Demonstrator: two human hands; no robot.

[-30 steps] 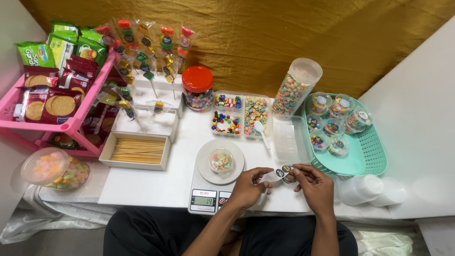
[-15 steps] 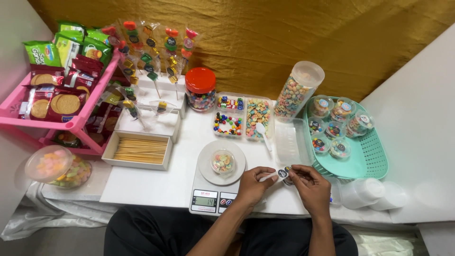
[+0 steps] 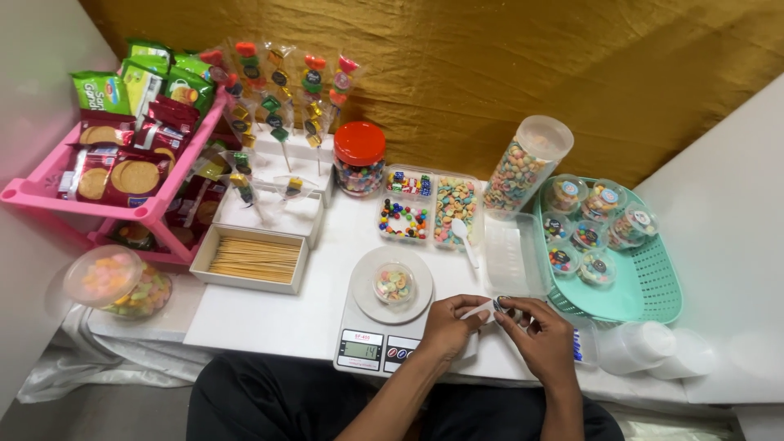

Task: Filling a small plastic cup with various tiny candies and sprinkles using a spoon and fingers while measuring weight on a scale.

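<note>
Centrally, both hands (image 3: 498,327) pinch small white sticker strip (image 3: 482,310) (round dark label).

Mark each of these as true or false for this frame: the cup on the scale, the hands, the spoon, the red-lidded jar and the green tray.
1. A small cup of candy sits on the scale. True.
2. The left hand and right hand both hold a small white strip. True.
3. The white spoon lies in the green tray. False: its bowl rests in the divided candy box, handle pointing towards the person.
4. The red-lidded jar lies on its side. False: it stands upright.
5. The green tray holds small lidded cups. True.
6. The stick box is on the pink rack. False: it is on the table.
</note>
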